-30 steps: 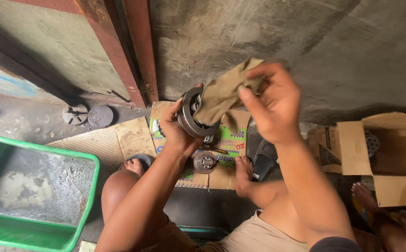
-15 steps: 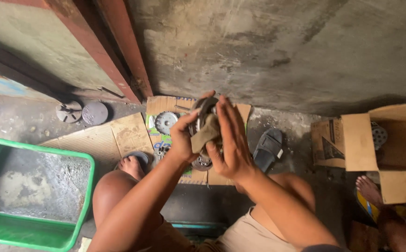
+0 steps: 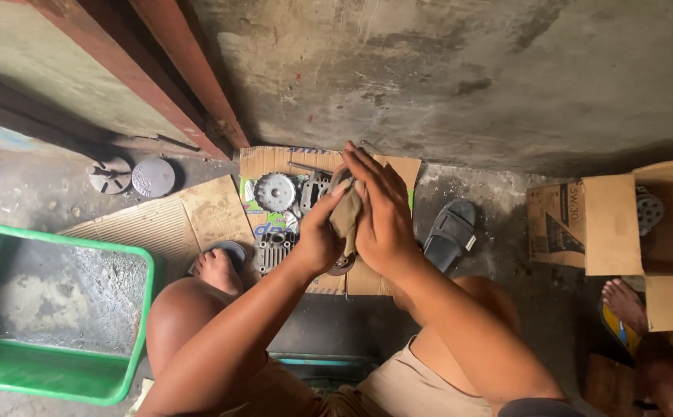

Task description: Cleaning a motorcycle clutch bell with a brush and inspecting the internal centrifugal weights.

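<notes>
Both hands, left hand (image 3: 317, 239) and right hand (image 3: 379, 212), clamp their fingers on a soft rag (image 3: 346, 212) wrapped over a round metal part (image 3: 342, 265), probably heavy, rigid and greasy, best gripped by its rim.

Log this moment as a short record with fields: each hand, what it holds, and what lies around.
left hand: cupped under a round metal part, mostly hidden
right hand: pressing an olive cloth onto that part
cardboard sheet: holds a toothed gear and a finned metal block
green tub: at the left
open carton: at the right
dark sandal: beside the cardboard
</notes>
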